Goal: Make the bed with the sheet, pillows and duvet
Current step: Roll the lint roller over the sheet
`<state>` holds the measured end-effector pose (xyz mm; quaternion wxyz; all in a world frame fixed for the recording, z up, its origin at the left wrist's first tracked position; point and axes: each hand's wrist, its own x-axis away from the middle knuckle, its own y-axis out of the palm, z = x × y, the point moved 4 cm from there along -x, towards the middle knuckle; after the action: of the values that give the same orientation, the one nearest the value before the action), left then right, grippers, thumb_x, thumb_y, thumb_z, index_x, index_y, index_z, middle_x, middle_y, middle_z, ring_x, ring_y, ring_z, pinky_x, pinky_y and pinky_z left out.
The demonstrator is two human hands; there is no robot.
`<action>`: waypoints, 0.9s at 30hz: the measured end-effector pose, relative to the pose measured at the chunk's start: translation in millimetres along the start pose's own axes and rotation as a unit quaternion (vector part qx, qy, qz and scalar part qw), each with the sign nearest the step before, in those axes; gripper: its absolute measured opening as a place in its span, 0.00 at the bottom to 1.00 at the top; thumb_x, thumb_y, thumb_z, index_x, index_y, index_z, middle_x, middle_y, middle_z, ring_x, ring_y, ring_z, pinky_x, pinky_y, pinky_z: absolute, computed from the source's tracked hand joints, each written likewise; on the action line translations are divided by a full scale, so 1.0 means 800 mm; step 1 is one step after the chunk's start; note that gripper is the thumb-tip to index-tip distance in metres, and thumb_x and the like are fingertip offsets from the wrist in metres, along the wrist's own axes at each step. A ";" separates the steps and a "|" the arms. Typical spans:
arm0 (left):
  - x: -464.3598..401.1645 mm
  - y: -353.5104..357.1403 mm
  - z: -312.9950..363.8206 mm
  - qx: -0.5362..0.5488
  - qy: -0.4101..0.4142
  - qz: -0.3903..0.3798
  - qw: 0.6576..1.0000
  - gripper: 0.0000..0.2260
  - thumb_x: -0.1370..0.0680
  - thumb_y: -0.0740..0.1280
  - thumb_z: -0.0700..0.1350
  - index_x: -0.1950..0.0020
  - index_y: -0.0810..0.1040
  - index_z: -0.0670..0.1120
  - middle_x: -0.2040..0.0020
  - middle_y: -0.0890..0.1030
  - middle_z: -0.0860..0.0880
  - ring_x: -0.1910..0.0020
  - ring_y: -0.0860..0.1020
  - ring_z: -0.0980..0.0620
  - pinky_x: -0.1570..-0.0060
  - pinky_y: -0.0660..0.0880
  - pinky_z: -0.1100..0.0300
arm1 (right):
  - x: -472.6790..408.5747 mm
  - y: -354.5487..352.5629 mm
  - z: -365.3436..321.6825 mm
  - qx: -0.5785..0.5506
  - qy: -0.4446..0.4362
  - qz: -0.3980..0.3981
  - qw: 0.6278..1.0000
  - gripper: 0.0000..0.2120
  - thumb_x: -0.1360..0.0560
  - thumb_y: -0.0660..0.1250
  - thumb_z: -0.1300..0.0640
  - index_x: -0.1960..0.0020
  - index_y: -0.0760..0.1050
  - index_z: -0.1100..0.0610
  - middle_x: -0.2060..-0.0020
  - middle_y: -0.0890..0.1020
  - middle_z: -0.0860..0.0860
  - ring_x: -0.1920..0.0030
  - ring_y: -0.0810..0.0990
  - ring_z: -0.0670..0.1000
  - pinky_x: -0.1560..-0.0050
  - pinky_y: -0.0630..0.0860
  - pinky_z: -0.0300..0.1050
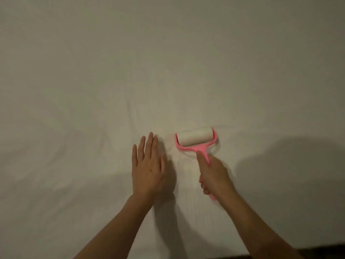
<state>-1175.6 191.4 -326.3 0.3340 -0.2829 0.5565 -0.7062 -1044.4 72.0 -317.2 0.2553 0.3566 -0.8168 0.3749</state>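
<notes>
Fingers of my right hand (214, 176) grip a pink plastic lint roller (196, 141) on the white sheet (168, 62); my left hand (148, 165) lies flat, seemingly touching it.

sheet (168, 71) | white, spread flat over bed | faint creases near centre

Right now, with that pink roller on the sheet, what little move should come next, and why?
Probably push the lint roller forward. The right hand grips its pink handle, the drum sits on the sheet, and the left hand lies flat beside it, seemingly holding the creased cloth.
</notes>
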 end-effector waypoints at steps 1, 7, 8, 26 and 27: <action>-0.028 0.001 -0.001 0.009 -0.009 0.006 1.000 0.24 0.20 0.49 0.49 0.28 0.68 0.40 0.28 0.69 0.43 0.28 0.66 0.42 0.30 0.52 0.48 | -0.027 -0.001 -0.032 -0.018 0.005 -0.011 1.000 0.18 0.21 0.55 0.40 0.51 0.72 0.54 0.69 0.74 0.54 0.73 0.71 0.52 0.73 0.69 0.41; -0.188 0.023 0.002 0.036 -0.028 0.035 0.998 0.24 0.19 0.49 0.48 0.27 0.65 0.40 0.26 0.66 0.42 0.26 0.62 0.45 0.28 0.51 0.48 | -0.185 0.025 -0.213 0.007 -0.067 -0.024 0.997 0.20 0.21 0.54 0.40 0.44 0.72 0.56 0.65 0.76 0.55 0.70 0.74 0.54 0.72 0.70 0.42; -0.208 0.031 0.004 0.034 -0.031 0.035 0.998 0.24 0.20 0.50 0.48 0.26 0.65 0.40 0.26 0.65 0.43 0.26 0.61 0.47 0.27 0.52 0.47 | -0.209 0.031 -0.239 0.008 -0.074 -0.025 0.997 0.20 0.21 0.53 0.40 0.43 0.72 0.55 0.65 0.76 0.55 0.70 0.74 0.54 0.71 0.70 0.42; -0.235 0.060 0.003 0.066 -0.050 0.047 0.995 0.25 0.24 0.54 0.46 0.28 0.68 0.40 0.27 0.67 0.44 0.26 0.62 0.49 0.26 0.52 0.45 | -0.301 0.042 -0.352 0.022 -0.116 -0.037 0.992 0.18 0.21 0.53 0.38 0.52 0.72 0.50 0.71 0.75 0.53 0.75 0.73 0.51 0.73 0.68 0.41; -0.236 0.057 0.004 0.072 -0.052 0.040 0.995 0.24 0.23 0.54 0.46 0.28 0.68 0.40 0.27 0.67 0.44 0.26 0.62 0.49 0.26 0.53 0.45 | -0.286 0.036 -0.332 0.029 -0.118 -0.037 0.992 0.18 0.21 0.53 0.38 0.52 0.73 0.50 0.71 0.75 0.53 0.74 0.73 0.51 0.72 0.69 0.42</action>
<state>-1049.8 331.2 -375.3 0.4101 -0.2719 0.4970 -0.7147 -886.3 385.7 -329.6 0.1603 0.4353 -0.8164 0.3440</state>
